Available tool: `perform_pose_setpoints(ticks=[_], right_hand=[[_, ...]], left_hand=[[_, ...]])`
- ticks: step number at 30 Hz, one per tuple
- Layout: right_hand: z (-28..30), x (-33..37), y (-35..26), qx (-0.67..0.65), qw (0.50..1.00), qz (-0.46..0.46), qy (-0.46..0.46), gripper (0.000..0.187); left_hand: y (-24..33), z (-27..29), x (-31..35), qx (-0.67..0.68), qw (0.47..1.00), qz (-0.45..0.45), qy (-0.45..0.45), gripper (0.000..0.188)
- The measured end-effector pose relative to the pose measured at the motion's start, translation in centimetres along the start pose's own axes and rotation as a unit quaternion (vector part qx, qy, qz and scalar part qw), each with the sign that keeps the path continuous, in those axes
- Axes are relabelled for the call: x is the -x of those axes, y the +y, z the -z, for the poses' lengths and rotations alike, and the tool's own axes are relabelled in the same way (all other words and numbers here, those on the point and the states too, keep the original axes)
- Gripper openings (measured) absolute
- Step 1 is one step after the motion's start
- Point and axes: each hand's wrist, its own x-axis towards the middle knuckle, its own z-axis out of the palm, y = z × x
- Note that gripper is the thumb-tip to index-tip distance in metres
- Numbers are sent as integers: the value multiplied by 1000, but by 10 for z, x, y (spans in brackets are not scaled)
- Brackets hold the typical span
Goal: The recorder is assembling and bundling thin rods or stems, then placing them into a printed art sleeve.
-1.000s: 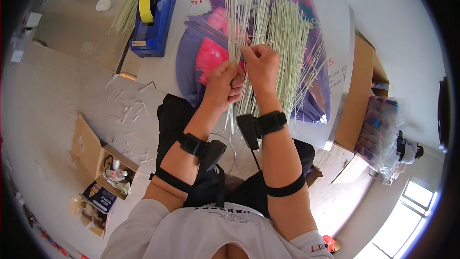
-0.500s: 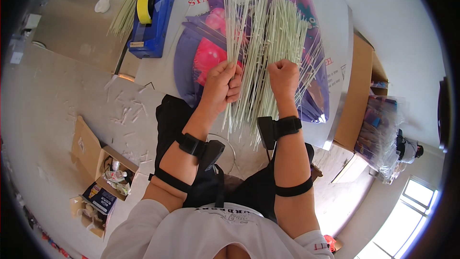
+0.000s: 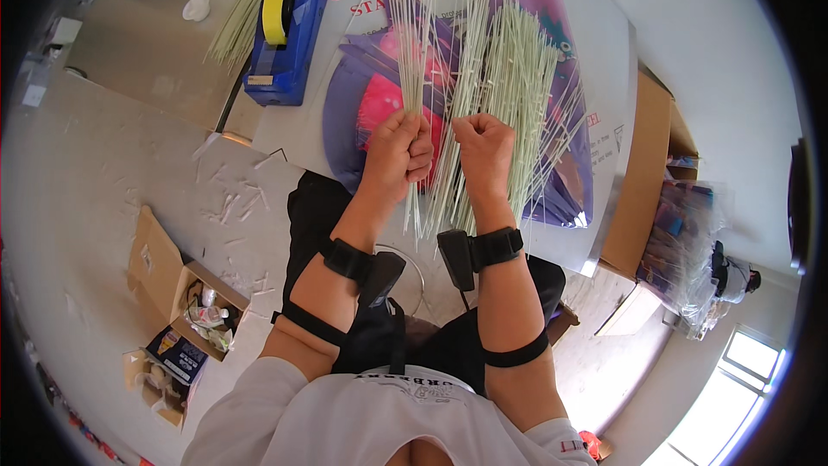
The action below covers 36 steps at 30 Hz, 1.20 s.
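The thin pale-green rods (image 3: 522, 78) lie in a loose pile in the middle of the bench (image 3: 289, 134), lengthwise from the near edge toward the far one, on a purple plastic sheet (image 3: 343, 151) printed with pink shapes. On my feed the left hand (image 3: 398, 151) is closed in a fist round a slim upright bunch of the rods, which fan out above it and poke out below. Just to its right, over the pile, I see the right hand (image 3: 485, 151) with fingers curled and thumb against forefinger; I cannot tell whether a rod is pinched there.

Toward the bench's left side I have a blue tape dispenser (image 3: 297, 56) with a yellow tape roll (image 3: 273, 13); beyond it lies another bundle of rods (image 3: 237, 30). Past the right edge stands a cardboard box (image 3: 636, 185), with clear plastic packages (image 3: 686, 242) beside it. On the floor at left, white scraps (image 3: 230, 205) lie scattered near an open carton (image 3: 159, 263).
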Motion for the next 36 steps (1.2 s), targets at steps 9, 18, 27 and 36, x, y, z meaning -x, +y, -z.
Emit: perform_pose_setpoints(ticks=[9, 18, 27, 36], right_hand=[[-13, 0, 5, 216, 975, 51, 17, 16], [23, -14, 7, 162, 978, 96, 87, 13], [39, -7, 23, 292, 954, 42, 59, 17], [34, -12, 21, 312, 947, 47, 61, 18]], left_hand=[[6, -4, 2, 16, 1000, -12, -21, 22], [3, 4, -2, 49, 997, -52, -41, 21], [11, 8, 0, 91, 986, 19, -136, 22], [5, 1, 1, 60, 990, 31, -122, 22]])
